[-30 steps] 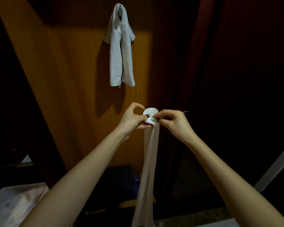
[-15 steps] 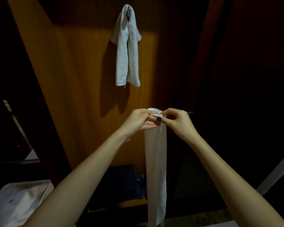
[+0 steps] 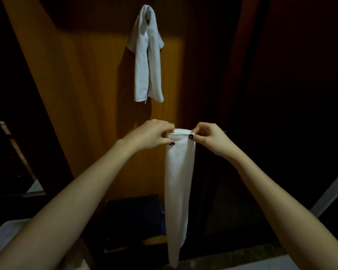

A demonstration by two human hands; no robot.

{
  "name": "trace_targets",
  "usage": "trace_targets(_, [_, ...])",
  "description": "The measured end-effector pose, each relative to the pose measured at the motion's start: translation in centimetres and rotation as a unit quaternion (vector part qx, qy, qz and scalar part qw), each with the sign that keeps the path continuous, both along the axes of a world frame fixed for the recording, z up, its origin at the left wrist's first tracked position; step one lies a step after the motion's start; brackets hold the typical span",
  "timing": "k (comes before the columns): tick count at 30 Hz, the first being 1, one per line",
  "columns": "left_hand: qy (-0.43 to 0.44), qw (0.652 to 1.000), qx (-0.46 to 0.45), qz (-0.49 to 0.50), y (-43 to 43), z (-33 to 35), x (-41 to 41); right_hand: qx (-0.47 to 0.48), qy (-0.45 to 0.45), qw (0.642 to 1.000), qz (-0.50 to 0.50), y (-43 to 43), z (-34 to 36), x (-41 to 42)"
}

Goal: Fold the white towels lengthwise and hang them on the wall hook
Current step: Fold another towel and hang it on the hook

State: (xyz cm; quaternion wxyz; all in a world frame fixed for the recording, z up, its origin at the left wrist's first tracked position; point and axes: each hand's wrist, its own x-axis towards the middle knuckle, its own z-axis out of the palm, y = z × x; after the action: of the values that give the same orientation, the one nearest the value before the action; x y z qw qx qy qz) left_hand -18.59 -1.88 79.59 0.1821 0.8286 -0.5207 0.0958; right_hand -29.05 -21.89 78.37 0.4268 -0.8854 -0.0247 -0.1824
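- Folded white towel (image 3: 179,182): a long narrow strip held up in front of the wooden wall panel (image 3: 86,94). It hangs straight down from the hands, tapering toward its lower end.
- Left hand (image 3: 150,133): fingers curled, thumb and fingertips pinching the left corner of the strip's top edge.
- Right hand (image 3: 209,136): fingers curled, thumb and forefinger pinching the right corner of the same edge. The two hands are level and close together, with the short top hem stretched between them.
- Thumbnails (image 3: 191,136): dark polish with a small pale mark, too small to make out.
- Hung towel (image 3: 144,65): a second white towel draped over the wall hook (image 3: 148,14), above the hands and slightly to their left, well apart from the held strip. Its two halves hang side by side against the panel. A small tab shows at the lower hem; any writing on it is too small to read.
- Dark box (image 3: 133,217): stands at the foot of the panel, just left of the strip's lower part.
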Motion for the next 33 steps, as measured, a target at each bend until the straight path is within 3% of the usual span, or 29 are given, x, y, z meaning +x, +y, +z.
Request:
trace_targets(3, [-0.023, 0.998, 0.010, -0.052, -0.6, -0.2, -0.6, -0.005, 0.003, 1.000, -0.003, 0.2, 0.3, 0.2])
trace_targets(8, [0.178, 0.981, -0.054, -0.052, -0.2, 0.8, -0.1, 0.031, -0.033, 0.999, 0.022, 0.2, 1.0, 0.1])
trace_targets(16, [0.087, 0.985, -0.146, 0.017, 0.6, 0.9, 0.6, 0.020, -0.034, 0.999, 0.028, 0.8, 2.0, 0.7])
trace_targets(21, [0.211, 0.942, -0.260, -0.032, 0.4, 1.4, -0.6, 0.073, -0.065, 0.995, 0.025, 1.1, 2.9, 0.6])
trace_targets(24, [0.275, 0.928, -0.249, -0.039, 0.0, 2.7, -1.1, 0.086, -0.099, 0.991, 0.025, 2.0, 4.1, 0.6])
trace_targets(27, [0.285, 0.933, -0.219, -0.007, -0.5, 3.8, -1.4, 0.092, -0.104, 0.990, 0.030, 2.6, 4.9, 0.5])
trace_targets(31, [0.284, 0.922, -0.264, -0.014, -0.8, 4.3, -2.1, 0.212, -0.075, 0.973, 0.054, 2.9, 4.5, 0.0])
trace_targets(33, [0.284, 0.922, -0.262, -0.015, -0.8, 4.6, -2.5, 0.223, -0.075, 0.970, 0.064, 2.8, 4.0, -0.2])
